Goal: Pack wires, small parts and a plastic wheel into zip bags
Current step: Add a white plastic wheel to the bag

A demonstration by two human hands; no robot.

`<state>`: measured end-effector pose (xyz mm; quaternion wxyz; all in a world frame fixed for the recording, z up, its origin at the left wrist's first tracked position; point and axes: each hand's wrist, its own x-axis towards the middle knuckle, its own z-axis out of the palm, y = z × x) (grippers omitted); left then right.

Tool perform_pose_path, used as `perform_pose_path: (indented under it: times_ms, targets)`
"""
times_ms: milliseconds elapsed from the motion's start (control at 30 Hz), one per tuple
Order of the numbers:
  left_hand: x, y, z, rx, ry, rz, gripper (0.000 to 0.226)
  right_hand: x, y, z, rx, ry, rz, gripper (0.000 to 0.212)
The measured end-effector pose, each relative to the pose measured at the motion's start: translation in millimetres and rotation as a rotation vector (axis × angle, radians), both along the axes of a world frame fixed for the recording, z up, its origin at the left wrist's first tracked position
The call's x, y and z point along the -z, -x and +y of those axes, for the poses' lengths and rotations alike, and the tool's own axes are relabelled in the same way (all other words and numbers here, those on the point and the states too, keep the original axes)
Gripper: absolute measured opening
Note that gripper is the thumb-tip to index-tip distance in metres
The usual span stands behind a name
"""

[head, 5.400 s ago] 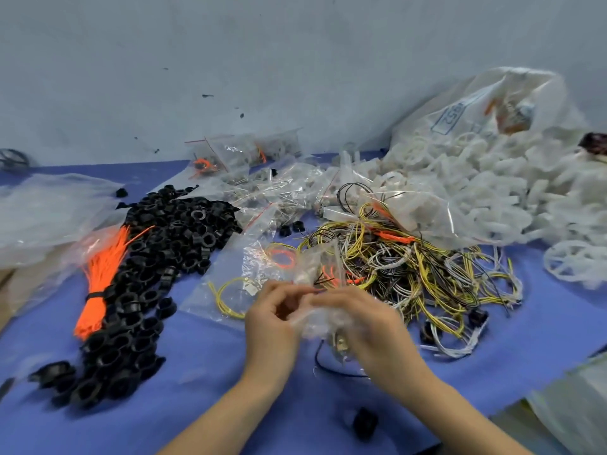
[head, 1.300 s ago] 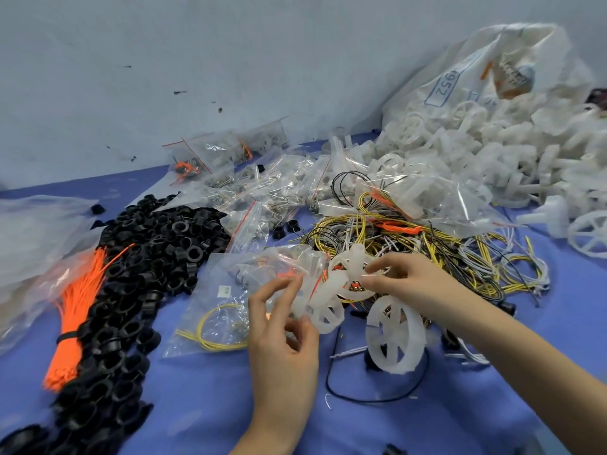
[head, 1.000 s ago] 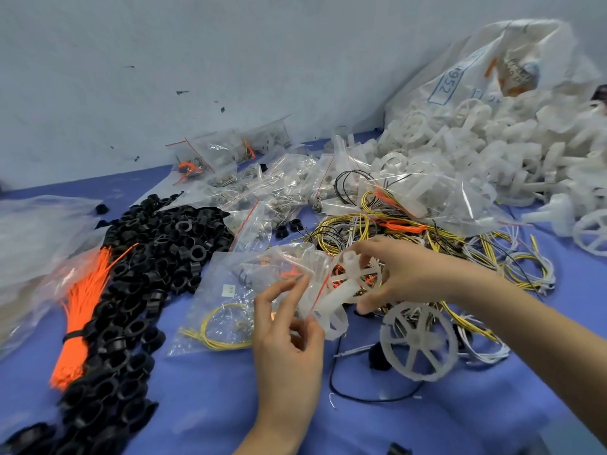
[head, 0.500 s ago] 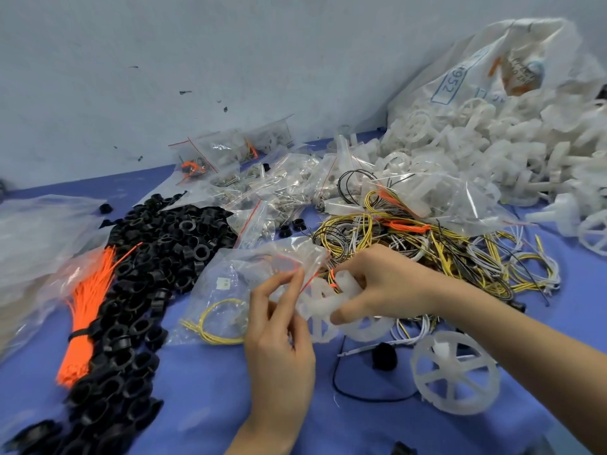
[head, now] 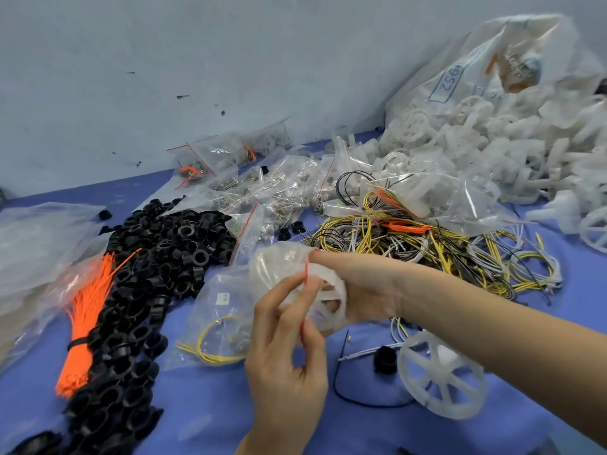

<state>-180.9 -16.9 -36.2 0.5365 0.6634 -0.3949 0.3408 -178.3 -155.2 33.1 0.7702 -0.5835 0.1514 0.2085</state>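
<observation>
My left hand pinches the red-striped mouth of a clear zip bag that lies on the blue table and holds a yellow wire coil. My right hand grips a white plastic wheel and holds it partly inside the bag's mouth. A second white wheel lies on the table below my right forearm, beside a small black part and a loose black wire.
A pile of black rings and an orange bundle of ties lie at the left. Tangled yellow, white and black wires spread behind my hands. Filled small bags and a heap of white wheels sit at the back.
My right hand brought the white wheel leftward from the wire pile into the bag's mouth. The second wheel dropped to the table. My left hand keeps its pinch on the bag.
</observation>
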Motion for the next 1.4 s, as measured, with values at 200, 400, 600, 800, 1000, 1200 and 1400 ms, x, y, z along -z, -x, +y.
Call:
perform_pose_path:
  times_ms: [200,400,600,800,1000,1200,1400]
  targets:
    - [-3,-4,1,-0.065,0.001,0.009,0.034,-7,-8,8,0.03,0.043,0.045,0.017]
    - [-13,-7,12,-0.11,-0.02,-0.088,0.034,-16,-1,26,-0.351,1.011,-0.285,0.014]
    - [-86,-40,34,-0.041,-0.226,-0.196,0.032,-45,1,-6,-0.157,1.435,-0.698,0.046]
    - [-163,-90,57,-0.069,-0.628,-0.391,0.037,-102,28,-34,-0.294,1.904,-1.181,0.046]
    - [-203,-108,87,0.199,-0.852,0.078,0.027,-129,35,-44,-0.22,1.882,-1.104,0.016]
    - [-191,-110,81,0.153,-0.59,0.359,0.023,-150,16,-41,-0.086,1.703,-0.793,0.006]
    - [-157,-113,78,0.207,-0.446,0.458,0.01,-153,6,-48,-0.011,1.494,-0.722,0.009]
